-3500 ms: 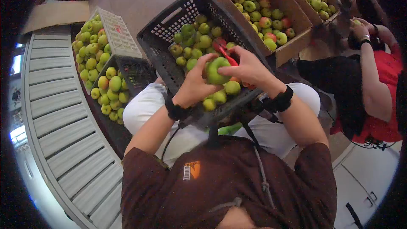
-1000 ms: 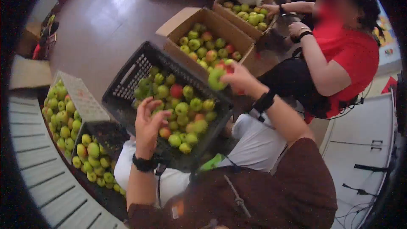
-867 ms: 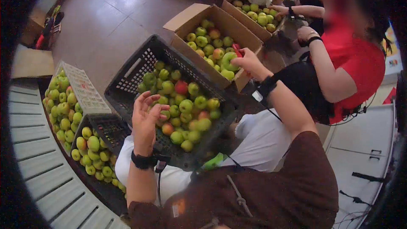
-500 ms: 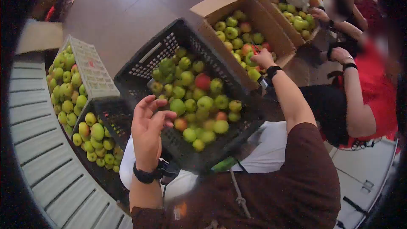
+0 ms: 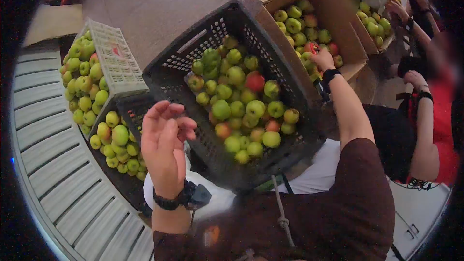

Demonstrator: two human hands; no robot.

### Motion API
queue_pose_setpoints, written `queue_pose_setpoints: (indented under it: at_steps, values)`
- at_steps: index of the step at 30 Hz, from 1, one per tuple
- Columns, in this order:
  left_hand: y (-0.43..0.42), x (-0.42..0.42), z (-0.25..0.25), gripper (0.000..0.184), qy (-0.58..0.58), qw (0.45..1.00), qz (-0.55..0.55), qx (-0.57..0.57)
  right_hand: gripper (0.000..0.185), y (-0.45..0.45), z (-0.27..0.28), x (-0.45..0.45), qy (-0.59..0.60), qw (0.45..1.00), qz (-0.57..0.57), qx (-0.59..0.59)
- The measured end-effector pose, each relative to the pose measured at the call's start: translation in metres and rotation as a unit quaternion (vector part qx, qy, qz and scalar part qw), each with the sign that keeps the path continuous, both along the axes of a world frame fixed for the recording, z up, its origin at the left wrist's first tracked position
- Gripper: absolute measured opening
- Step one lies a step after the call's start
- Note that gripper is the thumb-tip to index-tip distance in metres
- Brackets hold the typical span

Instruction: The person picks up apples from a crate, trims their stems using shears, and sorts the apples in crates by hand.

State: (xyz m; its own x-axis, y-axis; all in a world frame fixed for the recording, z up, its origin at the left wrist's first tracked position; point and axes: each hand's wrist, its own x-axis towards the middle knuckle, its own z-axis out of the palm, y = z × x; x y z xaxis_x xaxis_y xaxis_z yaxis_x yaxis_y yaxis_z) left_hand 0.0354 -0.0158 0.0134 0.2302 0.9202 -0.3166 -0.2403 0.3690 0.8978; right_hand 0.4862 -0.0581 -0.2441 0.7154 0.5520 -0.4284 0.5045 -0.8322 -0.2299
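My left hand [image 5: 163, 147] is raised over the near left edge of a black plastic crate [image 5: 193, 48], its fingers loosely bent and apart, with nothing in it. Green and reddish apples [image 5: 237, 75] lie inside that crate. To the right, my right hand [image 5: 323, 60] reaches into an open cardboard box [image 5: 338, 50] of apples. Its fingers are closed on a small red-handled tool [image 5: 312, 48], whose exact kind I cannot make out. Apples [image 5: 293, 24] surround that hand, and the fingertips are partly hidden.
A white crate [image 5: 116, 58] of apples stands on the left, with another dark crate [image 5: 126, 108] of apples below it. A slatted grey surface [image 5: 63, 164] curves along the left edge. Two co-workers sit at the right, near a second box of apples [image 5: 374, 24].
The view has shifted, so the crates and boxes sit differently in frame. My left hand has drawn away from the apples toward the crate's edge. My right hand stays in the cardboard box.
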Motion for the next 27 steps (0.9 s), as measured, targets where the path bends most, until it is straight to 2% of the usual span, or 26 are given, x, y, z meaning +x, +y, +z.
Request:
queue_pose_setpoints:
  at_steps: [1, 4, 6, 8, 10, 14, 16, 18, 20, 22, 23, 26, 27]
  values:
    - [-0.001, -0.001, -0.001, 0.031, -0.003, 1.0, 0.006, 0.007, 0.064, 0.0, 0.008, 0.0, 0.019, 0.999, -0.022, 0.034]
    - [-0.007, -0.002, -0.001, 0.029, -0.018, 1.0, 0.0, 0.004, 0.064, 0.006, 0.053, -0.007, 0.001, 0.996, 0.026, 0.08]
    - [-0.013, -0.003, -0.005, 0.025, -0.001, 1.0, -0.004, 0.028, 0.06, 0.0, 0.065, -0.016, -0.008, 0.983, 0.037, 0.179]
    - [-0.015, -0.001, -0.012, 0.023, 0.005, 0.998, -0.023, 0.051, 0.058, -0.01, 0.112, -0.05, 0.026, 0.974, 0.056, 0.218]
    - [-0.017, -0.003, -0.018, 0.022, 0.023, 0.996, -0.045, 0.073, 0.048, -0.027, 0.194, -0.099, 0.216, 0.955, 0.014, 0.201]
    - [-0.025, 0.006, -0.019, 0.018, 0.039, 0.993, -0.071, 0.082, 0.031, -0.082, 0.267, -0.172, 0.479, 0.842, -0.016, 0.248]
    - [-0.03, 0.007, -0.023, 0.016, 0.035, 0.992, -0.089, 0.079, 0.029, -0.113, 0.277, -0.204, 0.506, 0.823, -0.023, 0.257]
    - [-0.035, 0.013, -0.023, 0.014, 0.064, 0.989, -0.099, 0.086, 0.032, -0.129, 0.25, -0.229, 0.523, 0.816, -0.006, 0.246]
    - [-0.038, 0.016, -0.025, 0.014, 0.076, 0.984, -0.111, 0.118, 0.05, -0.141, 0.255, -0.245, 0.531, 0.823, -0.013, 0.203]
    - [-0.032, 0.023, -0.042, 0.015, 0.063, 0.984, -0.114, 0.12, 0.065, -0.13, 0.189, -0.256, 0.379, 0.883, 0.088, 0.262]
    - [-0.031, 0.023, -0.043, 0.016, 0.067, 0.986, -0.111, 0.108, 0.068, -0.129, 0.187, -0.263, 0.289, 0.904, 0.125, 0.288]
    - [-0.03, 0.018, -0.051, 0.018, 0.103, 0.981, -0.127, 0.102, 0.067, -0.128, 0.235, -0.259, 0.358, 0.902, 0.121, 0.211]
    - [-0.031, 0.019, -0.053, 0.019, 0.102, 0.98, -0.137, 0.098, 0.066, -0.127, 0.232, -0.257, 0.355, 0.903, 0.11, 0.218]
